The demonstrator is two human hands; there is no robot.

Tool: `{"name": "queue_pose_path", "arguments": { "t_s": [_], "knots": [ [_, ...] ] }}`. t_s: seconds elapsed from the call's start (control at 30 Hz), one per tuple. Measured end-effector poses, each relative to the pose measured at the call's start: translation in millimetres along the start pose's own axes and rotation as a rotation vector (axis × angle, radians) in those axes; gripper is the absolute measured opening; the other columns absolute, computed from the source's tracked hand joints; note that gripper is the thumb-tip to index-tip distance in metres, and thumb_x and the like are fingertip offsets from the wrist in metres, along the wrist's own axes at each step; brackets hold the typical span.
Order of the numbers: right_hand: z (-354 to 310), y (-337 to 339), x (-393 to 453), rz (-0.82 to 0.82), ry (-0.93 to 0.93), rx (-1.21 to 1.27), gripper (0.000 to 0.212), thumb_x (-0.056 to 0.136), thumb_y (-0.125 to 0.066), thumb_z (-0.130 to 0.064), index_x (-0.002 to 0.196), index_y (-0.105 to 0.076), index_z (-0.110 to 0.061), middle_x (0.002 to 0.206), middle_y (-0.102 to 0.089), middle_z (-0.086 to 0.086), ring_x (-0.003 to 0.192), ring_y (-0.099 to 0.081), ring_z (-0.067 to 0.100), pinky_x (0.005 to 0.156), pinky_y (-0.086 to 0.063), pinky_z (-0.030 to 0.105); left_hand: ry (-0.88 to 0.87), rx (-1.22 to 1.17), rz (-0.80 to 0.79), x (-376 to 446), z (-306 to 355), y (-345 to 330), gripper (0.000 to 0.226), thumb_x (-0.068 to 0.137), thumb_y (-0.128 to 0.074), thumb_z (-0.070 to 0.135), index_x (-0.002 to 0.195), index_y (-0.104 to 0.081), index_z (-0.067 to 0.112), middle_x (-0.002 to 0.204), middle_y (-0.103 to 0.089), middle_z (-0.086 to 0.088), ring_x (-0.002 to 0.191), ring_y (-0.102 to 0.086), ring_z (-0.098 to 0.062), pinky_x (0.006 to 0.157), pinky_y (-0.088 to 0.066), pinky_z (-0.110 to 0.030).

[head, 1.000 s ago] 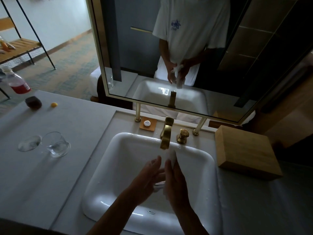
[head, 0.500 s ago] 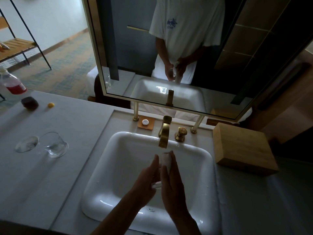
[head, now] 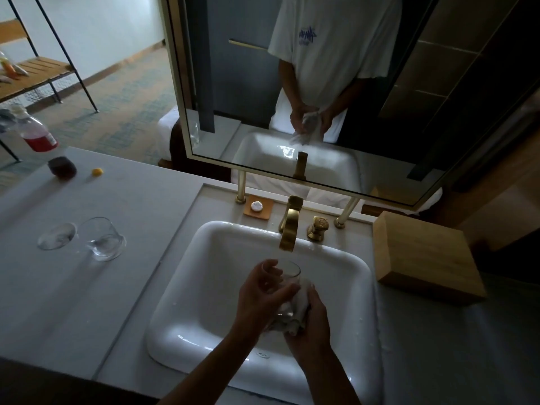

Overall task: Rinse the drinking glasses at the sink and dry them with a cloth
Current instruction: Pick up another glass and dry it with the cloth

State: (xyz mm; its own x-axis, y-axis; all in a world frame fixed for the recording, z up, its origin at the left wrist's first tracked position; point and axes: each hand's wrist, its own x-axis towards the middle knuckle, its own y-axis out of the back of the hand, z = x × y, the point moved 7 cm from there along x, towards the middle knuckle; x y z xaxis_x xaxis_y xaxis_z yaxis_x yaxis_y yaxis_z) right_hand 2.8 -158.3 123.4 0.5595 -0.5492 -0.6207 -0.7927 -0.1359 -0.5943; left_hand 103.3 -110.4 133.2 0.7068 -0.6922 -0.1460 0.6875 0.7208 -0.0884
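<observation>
On the worktop (head: 87,302) at left stand two more glasses (head: 102,238), just beside each other and well apart from the sink (head: 187,287); a careless reach could knock them together. Over the basin, the left hand (head: 260,296) curls round the glass (head: 287,276) near its rim. It looks clear, short and probably wet, so it could slip and crack against the porcelain. The right hand (head: 311,323) clamps the white cloth (head: 301,299) against its lower part; squeezing too hard might break it.
</observation>
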Motion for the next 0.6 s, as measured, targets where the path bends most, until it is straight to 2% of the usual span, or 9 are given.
{"name": "queue_pose_path", "arguments": {
  "t_s": [0.07, 0.2, 0.27, 0.37, 0.47, 0.53, 0.6],
  "knots": [
    [8.0, 0.5, 0.5, 0.022, -0.032, 0.069, 0.055, 0.103, -0.033, -0.038, 0.126, -0.056, 0.005, 0.112, -0.065, 0.029, 0.094, -0.066, 0.038, 0.078, -0.054, 0.045, -0.068, 0.080, 0.023, -1.7, 0.1, 0.7, 0.071, 0.055, -0.086, 0.050, 0.119, -0.059, 0.035, 0.111, -0.069, 0.006, 0.104, -0.067, -0.004, 0.082, -0.058, -0.022],
    [20.2, 8.6, -3.6, 0.031, -0.037, 0.029, 0.050, 0.102, -0.034, -0.035, 0.104, -0.068, 0.002, 0.089, -0.073, 0.023, 0.075, -0.073, 0.031, 0.062, -0.059, 0.035, -0.141, 0.249, 0.041, 0.1, 0.5, 7.9, 0.071, 0.056, -0.085, 0.054, 0.119, -0.056, 0.041, 0.116, -0.068, 0.010, 0.108, -0.064, 0.002, 0.087, -0.054, -0.016],
    [18.2, 17.9, -5.0, 0.062, -0.027, 0.005, 0.050, 0.101, -0.036, -0.036, 0.108, -0.067, 0.002, 0.086, -0.073, 0.022, 0.074, -0.070, 0.031, 0.066, -0.054, 0.036, -0.156, 0.260, 0.015, 1.6, 3.1, 12.1, 0.070, 0.058, -0.085, 0.053, 0.119, -0.054, 0.043, 0.119, -0.067, 0.010, 0.111, -0.063, 0.002, 0.090, -0.052, -0.014],
    [8.6, 24.4, -8.1, 0.064, -0.032, 0.023, 0.050, 0.100, -0.039, -0.038, 0.110, -0.067, 0.002, 0.091, -0.073, 0.023, 0.077, -0.072, 0.033, 0.068, -0.056, 0.038, -0.115, 0.168, -0.023, 2.7, 4.3, 18.5, 0.072, 0.058, -0.085, 0.052, 0.122, -0.054, 0.040, 0.123, -0.067, 0.008, 0.115, -0.064, -0.005, 0.095, -0.054, -0.024],
    [-1.6, 17.7, -11.2, 0.041, -0.015, 0.091, 0.047, 0.101, -0.039, -0.036, 0.112, -0.066, 0.002, 0.094, -0.074, 0.024, 0.075, -0.075, 0.031, 0.058, -0.061, 0.036, -0.044, 0.039, -0.088, 0.2, 2.5, 13.4, 0.073, 0.057, -0.089, 0.042, 0.123, -0.058, 0.036, 0.123, -0.068, 0.004, 0.117, -0.065, -0.010, 0.092, -0.057, -0.031],
    [-1.5, 8.5, -11.2, 0.028, -0.023, 0.081, 0.050, 0.102, -0.037, -0.036, 0.118, -0.062, 0.004, 0.093, -0.073, 0.023, 0.073, -0.074, 0.030, 0.055, -0.061, 0.034, -0.031, 0.047, -0.141, -3.7, 2.7, 3.0, 0.075, 0.058, -0.090, 0.035, 0.126, -0.059, 0.033, 0.124, -0.068, 0.002, 0.119, -0.064, -0.012, 0.092, -0.057, -0.031],
    [3.0, 4.4, -11.6, 0.021, -0.040, 0.051, 0.052, 0.102, -0.035, -0.038, 0.119, -0.062, 0.003, 0.096, -0.072, 0.024, 0.080, -0.072, 0.032, 0.070, -0.061, 0.040, -0.044, 0.096, -0.161, -4.8, 4.6, -1.9, 0.076, 0.060, -0.090, 0.030, 0.129, -0.057, 0.029, 0.126, -0.067, 0.001, 0.121, -0.062, -0.011, 0.096, -0.057, -0.035]
  ]
}}
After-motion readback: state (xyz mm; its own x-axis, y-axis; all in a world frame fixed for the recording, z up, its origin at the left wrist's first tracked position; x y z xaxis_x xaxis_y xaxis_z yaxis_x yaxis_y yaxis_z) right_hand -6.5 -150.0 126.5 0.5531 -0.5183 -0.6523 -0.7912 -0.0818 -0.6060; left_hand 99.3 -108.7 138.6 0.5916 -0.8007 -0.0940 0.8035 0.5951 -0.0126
